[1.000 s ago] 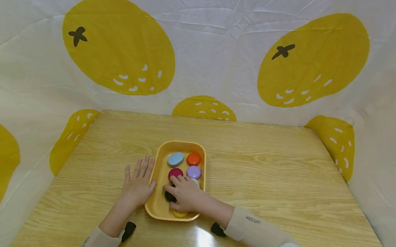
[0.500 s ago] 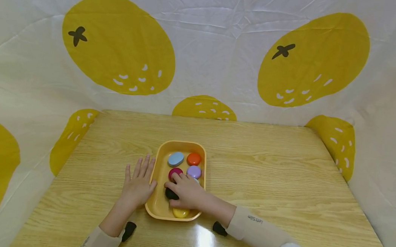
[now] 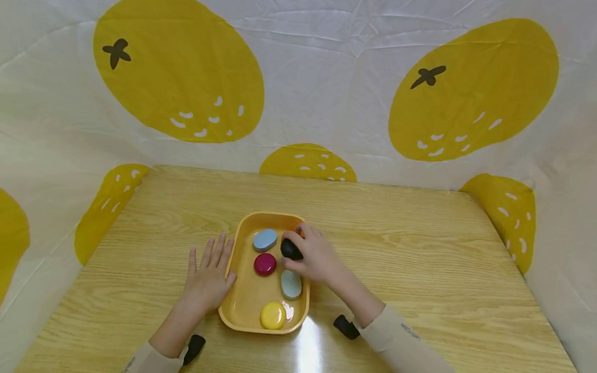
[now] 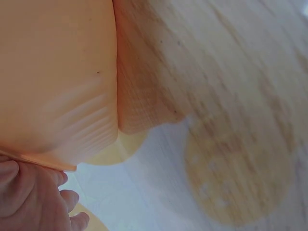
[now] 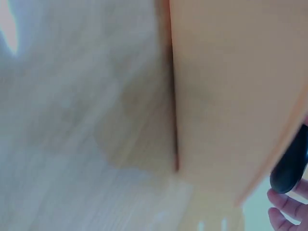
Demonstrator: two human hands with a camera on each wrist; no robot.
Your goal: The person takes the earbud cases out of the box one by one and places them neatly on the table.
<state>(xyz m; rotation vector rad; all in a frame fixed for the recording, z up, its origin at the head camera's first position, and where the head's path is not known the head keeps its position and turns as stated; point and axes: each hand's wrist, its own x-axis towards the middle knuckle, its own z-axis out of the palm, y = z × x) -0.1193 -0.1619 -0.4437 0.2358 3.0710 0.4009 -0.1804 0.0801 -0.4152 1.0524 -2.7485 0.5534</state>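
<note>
My right hand (image 3: 316,257) grips a smooth black oval pebble-like piece (image 3: 290,250) over the back right of a yellow-orange tray (image 3: 225,307). In the right wrist view, the black piece (image 5: 289,166) shows above the tray rim, with fingertips (image 5: 285,204) at it. Flat and straight, my left hand (image 3: 207,283) lies along the tray's left side, its thumb at the rim. Inside the tray lie a light blue oval (image 3: 265,240), a crimson round piece (image 3: 265,264), a pale grey-green oval (image 3: 291,284) and a yellow round piece (image 3: 273,315). The orange-red and purple pieces are mostly hidden by my right hand.
A wood-grain table (image 3: 408,244) carries the tray. White cloth (image 3: 325,85) with big yellow fruit prints hangs behind it and at both sides. Each wrist wears a beige band (image 3: 397,335) with a black part (image 3: 346,327) beneath.
My right hand has moved from the tray's front toward its back right, taking the black piece along. The yellow and grey-green pieces are now uncovered. My left hand has stayed put.
</note>
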